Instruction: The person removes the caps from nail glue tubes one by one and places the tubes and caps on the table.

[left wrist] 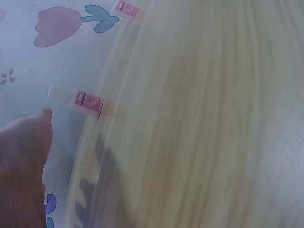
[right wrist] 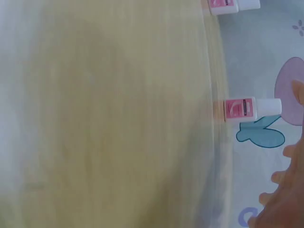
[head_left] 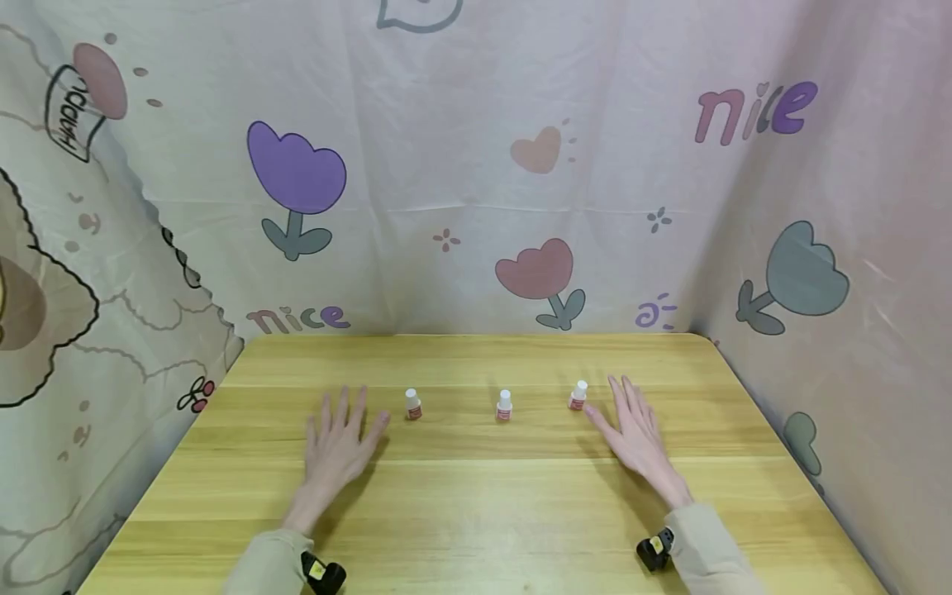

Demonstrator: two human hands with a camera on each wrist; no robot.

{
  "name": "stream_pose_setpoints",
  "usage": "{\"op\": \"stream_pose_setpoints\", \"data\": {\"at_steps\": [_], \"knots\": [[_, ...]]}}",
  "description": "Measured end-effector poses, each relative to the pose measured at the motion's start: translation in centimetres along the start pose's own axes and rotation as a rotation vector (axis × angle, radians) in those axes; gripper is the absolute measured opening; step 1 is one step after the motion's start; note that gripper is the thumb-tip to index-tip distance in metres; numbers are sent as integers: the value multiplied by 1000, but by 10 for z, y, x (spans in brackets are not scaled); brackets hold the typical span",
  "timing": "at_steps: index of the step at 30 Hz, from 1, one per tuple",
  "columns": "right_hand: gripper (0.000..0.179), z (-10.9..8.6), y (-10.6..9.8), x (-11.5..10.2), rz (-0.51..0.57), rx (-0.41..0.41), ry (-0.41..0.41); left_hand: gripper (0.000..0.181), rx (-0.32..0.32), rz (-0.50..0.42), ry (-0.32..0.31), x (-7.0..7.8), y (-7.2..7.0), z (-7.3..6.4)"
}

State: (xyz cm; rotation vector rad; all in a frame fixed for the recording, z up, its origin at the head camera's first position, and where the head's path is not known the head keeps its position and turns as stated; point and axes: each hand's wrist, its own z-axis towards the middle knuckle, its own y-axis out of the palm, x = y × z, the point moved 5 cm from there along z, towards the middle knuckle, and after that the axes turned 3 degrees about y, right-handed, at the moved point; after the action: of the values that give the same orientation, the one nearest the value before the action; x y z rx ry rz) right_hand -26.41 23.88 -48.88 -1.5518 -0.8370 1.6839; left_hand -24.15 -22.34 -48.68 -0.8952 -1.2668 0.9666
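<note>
Three small white bottles with pink-red labels and white caps stand upright in a loose row on the wooden table. The left bottle [head_left: 413, 405] is just right of my left hand [head_left: 339, 442], whose fingers are spread and hold nothing. Between the hands is the middle bottle [head_left: 504, 406]. The right bottle [head_left: 578, 396] stands beside the thumb of my right hand [head_left: 636, 426], also spread and holding nothing. The left wrist view shows a bottle [left wrist: 88, 102] near the left thumb; the right wrist view shows a bottle [right wrist: 240, 109] near the right hand.
The wooden table [head_left: 476, 504] has its far edge against a pale curtain [head_left: 424, 165] printed with flowers and words. More curtain hangs along both sides. A black wrist camera [head_left: 324, 573] sits at the left sleeve and another camera [head_left: 655, 550] at the right sleeve.
</note>
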Motion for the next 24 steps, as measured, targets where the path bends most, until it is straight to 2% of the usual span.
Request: {"op": "stream_pose_setpoints", "data": {"at_steps": [6, 11, 14, 17, 24], "knots": [[81, -3, 4, -4, 166, 26, 27, 82, 7, -127, 5, 7, 9, 0], [79, -6, 9, -5, 256, 27, 100, 87, 22, -366, -22, 11, 16, 5], [73, -8, 11, -7, 308, 49, 112, 86, 38, -505, -47, 12, 19, 7], [67, -9, 13, -11, 361, 73, 108, 82, 69, -606, -57, 14, 22, 9], [46, -11, 20, -19, 546, 112, 98, 71, 123, -760, -67, 15, 25, 17]]}}
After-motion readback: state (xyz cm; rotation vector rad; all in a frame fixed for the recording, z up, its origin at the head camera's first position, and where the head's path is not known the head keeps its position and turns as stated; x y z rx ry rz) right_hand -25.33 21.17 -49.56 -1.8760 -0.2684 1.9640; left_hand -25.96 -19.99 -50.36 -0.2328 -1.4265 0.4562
